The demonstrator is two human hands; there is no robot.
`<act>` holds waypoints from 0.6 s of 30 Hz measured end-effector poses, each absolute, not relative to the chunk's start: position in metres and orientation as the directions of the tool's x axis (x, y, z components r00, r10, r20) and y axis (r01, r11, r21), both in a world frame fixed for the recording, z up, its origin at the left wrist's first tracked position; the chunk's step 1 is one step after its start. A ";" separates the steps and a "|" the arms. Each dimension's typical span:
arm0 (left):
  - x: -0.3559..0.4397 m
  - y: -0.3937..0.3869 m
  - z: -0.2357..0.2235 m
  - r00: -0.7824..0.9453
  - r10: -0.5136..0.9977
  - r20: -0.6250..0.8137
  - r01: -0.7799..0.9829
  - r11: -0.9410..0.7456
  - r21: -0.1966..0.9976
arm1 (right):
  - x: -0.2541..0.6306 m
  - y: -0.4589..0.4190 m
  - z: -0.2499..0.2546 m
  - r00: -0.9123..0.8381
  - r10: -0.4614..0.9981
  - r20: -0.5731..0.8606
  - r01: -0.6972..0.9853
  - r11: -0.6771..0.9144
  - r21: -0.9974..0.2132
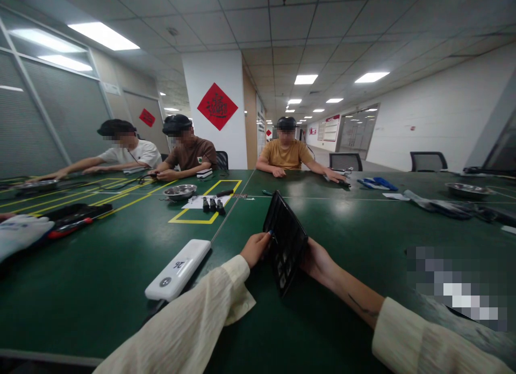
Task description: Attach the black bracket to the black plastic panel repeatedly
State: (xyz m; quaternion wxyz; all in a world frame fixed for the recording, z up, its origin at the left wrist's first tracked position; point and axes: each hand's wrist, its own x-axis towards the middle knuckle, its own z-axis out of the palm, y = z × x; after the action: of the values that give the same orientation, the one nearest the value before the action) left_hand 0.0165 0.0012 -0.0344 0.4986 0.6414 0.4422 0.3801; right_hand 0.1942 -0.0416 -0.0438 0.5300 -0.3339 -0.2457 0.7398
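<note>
A flat black case (pixel 285 244) with slots and small pale pieces in its inner face stands tilted on edge above the table in front of me. My right hand (pixel 316 256) grips its right side, the fingers hidden behind it. At its left edge, my left hand (pixel 257 249) is closed with the thumb against the case. Something small and bluish shows by the thumb tip, too small to name. To the left of my left forearm lies a white power bank (pixel 178 270) marked 26, with a dark cable at its near end.
Beyond my hands, several black cylindrical pieces (pixel 213 205) and a metal bowl (pixel 180 192) stand near yellow tape. White gloves (pixel 24 231) and a red-black tool (pixel 72 227) lie left. Blue items (pixel 379 183) and another bowl (pixel 470 191) are right. Three people sit opposite.
</note>
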 end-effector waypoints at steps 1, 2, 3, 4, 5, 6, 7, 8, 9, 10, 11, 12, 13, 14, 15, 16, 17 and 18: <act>0.016 0.001 -0.035 0.329 0.943 0.054 0.183 -0.120 0.976 | 0.193 -0.043 -0.041 -0.205 0.947 -0.248 -0.626 -0.322 -0.710; 0.016 0.000 -0.036 0.335 0.940 0.067 0.188 -0.136 0.973 | 0.192 -0.045 -0.039 -0.193 0.945 -0.266 -0.630 -0.327 -0.704; 0.016 0.000 -0.036 0.339 0.937 0.082 0.203 -0.158 0.966 | 0.191 -0.046 -0.037 -0.179 0.943 -0.281 -0.633 -0.329 -0.701; 0.016 -0.001 -0.036 0.339 0.936 0.100 0.226 -0.184 0.957 | 0.190 -0.047 -0.036 -0.168 0.942 -0.292 -0.633 -0.329 -0.701; 0.015 -0.002 -0.035 0.336 0.935 0.118 0.255 -0.211 0.944 | 0.189 -0.047 -0.034 -0.158 0.942 -0.296 -0.633 -0.327 -0.702; 0.014 -0.002 -0.034 0.332 0.933 0.137 0.283 -0.237 0.929 | 0.189 -0.048 -0.033 -0.151 0.943 -0.295 -0.633 -0.322 -0.704; 0.014 -0.003 -0.033 0.330 0.931 0.154 0.311 -0.261 0.914 | 0.188 -0.048 -0.033 -0.147 0.946 -0.290 -0.635 -0.315 -0.706; 0.013 -0.003 -0.032 0.329 0.928 0.172 0.336 -0.286 0.897 | 0.188 -0.049 -0.033 -0.146 0.948 -0.284 -0.636 -0.310 -0.707; 0.012 -0.003 -0.030 0.331 0.924 0.192 0.360 -0.311 0.880 | 0.188 -0.049 -0.032 -0.144 0.949 -0.282 -0.635 -0.307 -0.709; 0.012 -0.003 -0.029 0.333 0.919 0.210 0.378 -0.334 0.864 | 0.188 -0.049 -0.032 -0.140 0.949 -0.284 -0.633 -0.306 -0.711; 0.012 -0.004 -0.027 0.334 0.916 0.223 0.389 -0.349 0.853 | 0.188 -0.050 -0.032 -0.136 0.949 -0.284 -0.627 -0.305 -0.717; 0.012 -0.004 -0.025 0.331 0.915 0.232 0.390 -0.356 0.849 | 0.187 -0.051 -0.031 -0.134 0.950 -0.281 -0.616 -0.302 -0.728; 0.012 -0.005 -0.023 0.328 0.916 0.233 0.382 -0.354 0.854 | 0.187 -0.052 -0.031 -0.138 0.953 -0.270 -0.602 -0.297 -0.741; 0.012 -0.006 -0.021 0.322 0.919 0.226 0.364 -0.341 0.867 | 0.187 -0.053 -0.031 -0.147 0.956 -0.254 -0.585 -0.291 -0.757; 0.012 -0.008 -0.019 0.318 0.924 0.215 0.340 -0.322 0.884 | 0.187 -0.055 -0.030 -0.162 0.959 -0.235 -0.567 -0.285 -0.773; 0.013 -0.009 -0.017 0.315 0.927 0.203 0.314 -0.304 0.900 | 0.188 -0.056 -0.030 -0.183 0.959 -0.215 -0.550 -0.281 -0.786; 0.013 -0.011 -0.015 0.313 0.930 0.196 0.290 -0.290 0.912 | 0.188 -0.057 -0.030 -0.202 0.959 -0.198 -0.538 -0.278 -0.796; 0.013 -0.012 -0.014 0.312 0.930 0.193 0.271 -0.282 0.920 | 0.188 -0.057 -0.031 -0.218 0.958 -0.188 -0.532 -0.278 -0.800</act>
State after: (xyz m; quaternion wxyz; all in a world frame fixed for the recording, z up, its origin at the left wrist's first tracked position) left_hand 0.0135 -0.0124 -0.0137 0.4153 0.6954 0.4321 0.3966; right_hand 0.1881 -0.0571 -0.0306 0.5182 -0.3502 -0.3041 0.7186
